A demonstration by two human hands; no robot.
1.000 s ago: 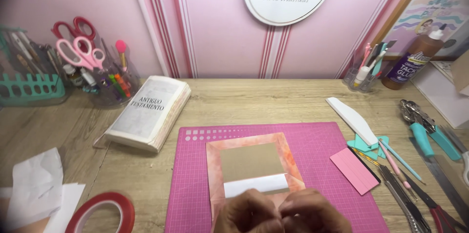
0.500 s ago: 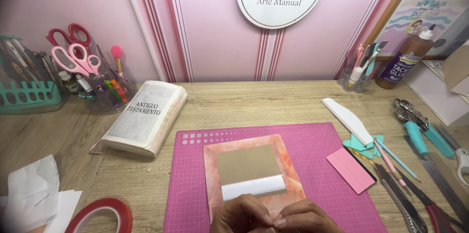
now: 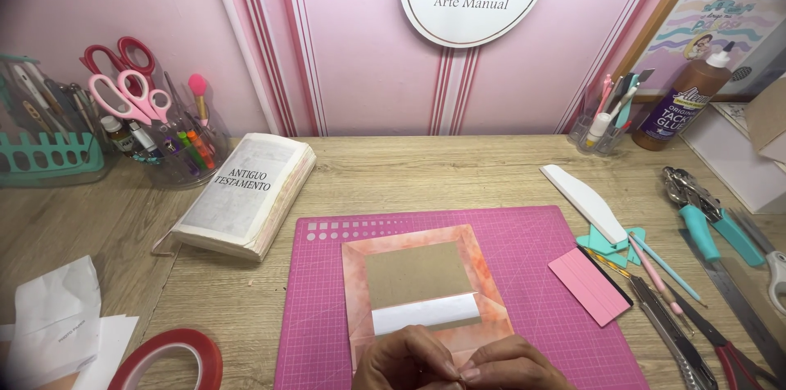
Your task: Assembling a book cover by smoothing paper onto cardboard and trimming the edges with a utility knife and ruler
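Pink grid-lined cutting mat (image 3: 524,275) is lying across the middle of the wooden desk (image 3: 409,173), and on it is sitting a flat brown cardboard panel wrapped in a peach-orange marbled paper border (image 3: 413,275), its long axis running away from the person. Both hands are meeting at the panel's near edge, at the bottom of the view: the left hand (image 3: 405,361) and the right hand (image 3: 508,369) are pressing their fingertips together, pinched closed on something small there — what exactly is between them I cannot tell, though it is sitting just below a white strip of tape backing (image 3: 426,314) that is crossing the panel from side to side. So the panel is lying straight ahead of the hands, touching them at its near edge, with neither hand clearly the nearer. A red roll of tape (image 3: 168,357) is resting near the left hand on the desk, while a small pink ribbed card (image 3: 591,285) is lying on the mat's right edge. Farther off — well apart from the hands — a thick coverless book block with a white front page (image 3: 246,193) is sitting to the left of the mat.
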